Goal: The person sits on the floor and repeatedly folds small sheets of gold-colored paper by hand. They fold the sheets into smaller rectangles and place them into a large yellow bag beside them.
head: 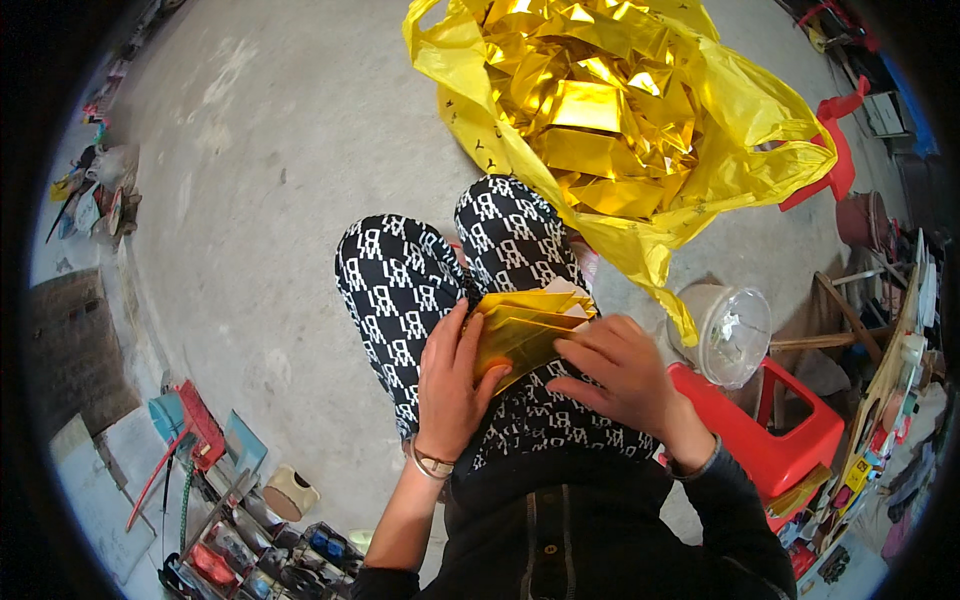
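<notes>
A small stack of folded gold foil paper (517, 341) rests over my lap, on black trousers with a white pattern. My left hand (457, 375) grips its left side, the thumb on the lower edge and the fingers along the back. At the stack's right edge is my right hand (619, 375), slightly blurred, its fingers bent; whether it pinches a sheet I cannot tell. Beyond my knees a yellow plastic bag (510, 142) lies wide open, full of folded gold foil paper pieces (589, 105).
Right of me are a red plastic stool (795, 435), a clear-lidded tub (731, 337) and a brown bucket (862, 219). A rack of shoes (262, 555) and a cream container (289, 493) stand at lower left. Various items line the right wall.
</notes>
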The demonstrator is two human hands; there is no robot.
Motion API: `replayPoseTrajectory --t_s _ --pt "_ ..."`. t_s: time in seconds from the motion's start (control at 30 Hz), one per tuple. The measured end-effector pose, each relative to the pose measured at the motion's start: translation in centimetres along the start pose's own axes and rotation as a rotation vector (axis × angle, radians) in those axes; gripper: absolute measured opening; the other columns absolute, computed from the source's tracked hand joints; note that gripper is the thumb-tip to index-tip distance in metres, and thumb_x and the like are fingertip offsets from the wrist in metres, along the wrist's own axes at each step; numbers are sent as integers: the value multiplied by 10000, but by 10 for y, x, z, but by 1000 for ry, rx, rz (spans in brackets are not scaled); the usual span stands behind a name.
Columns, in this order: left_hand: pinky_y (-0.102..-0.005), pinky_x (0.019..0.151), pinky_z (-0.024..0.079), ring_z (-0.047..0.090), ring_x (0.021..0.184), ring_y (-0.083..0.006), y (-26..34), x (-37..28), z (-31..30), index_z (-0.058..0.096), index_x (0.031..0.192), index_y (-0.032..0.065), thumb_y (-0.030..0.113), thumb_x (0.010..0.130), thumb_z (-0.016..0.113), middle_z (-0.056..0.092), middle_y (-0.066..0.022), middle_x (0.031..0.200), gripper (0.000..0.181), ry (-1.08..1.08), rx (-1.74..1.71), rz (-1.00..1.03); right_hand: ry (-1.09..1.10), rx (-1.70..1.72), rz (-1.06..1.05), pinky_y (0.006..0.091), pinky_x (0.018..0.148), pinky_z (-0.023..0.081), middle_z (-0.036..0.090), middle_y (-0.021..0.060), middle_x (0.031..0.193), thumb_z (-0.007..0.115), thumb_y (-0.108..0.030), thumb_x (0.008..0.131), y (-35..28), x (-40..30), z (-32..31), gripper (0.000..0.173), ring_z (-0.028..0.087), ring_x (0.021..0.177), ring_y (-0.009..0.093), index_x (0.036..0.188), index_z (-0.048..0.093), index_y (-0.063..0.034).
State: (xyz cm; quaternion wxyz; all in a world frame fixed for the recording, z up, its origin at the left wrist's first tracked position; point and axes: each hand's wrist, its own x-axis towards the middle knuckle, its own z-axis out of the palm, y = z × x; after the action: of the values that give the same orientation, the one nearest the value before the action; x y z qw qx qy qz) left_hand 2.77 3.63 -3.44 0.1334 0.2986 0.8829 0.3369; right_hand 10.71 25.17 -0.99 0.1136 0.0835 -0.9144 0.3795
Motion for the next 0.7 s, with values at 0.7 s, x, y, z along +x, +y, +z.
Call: replayPoseTrajectory --t_s 0.7 --pt "-430 1015 419 510 1212 -372 -8 -6 12 576 1139 4 71 762 771 540 -179 1314 430 112 -20 98 67 -228 -48 467 959 369 624 58 1083 709 -71 766 11 -7 47 328 580 953 233 1088 651 -53"
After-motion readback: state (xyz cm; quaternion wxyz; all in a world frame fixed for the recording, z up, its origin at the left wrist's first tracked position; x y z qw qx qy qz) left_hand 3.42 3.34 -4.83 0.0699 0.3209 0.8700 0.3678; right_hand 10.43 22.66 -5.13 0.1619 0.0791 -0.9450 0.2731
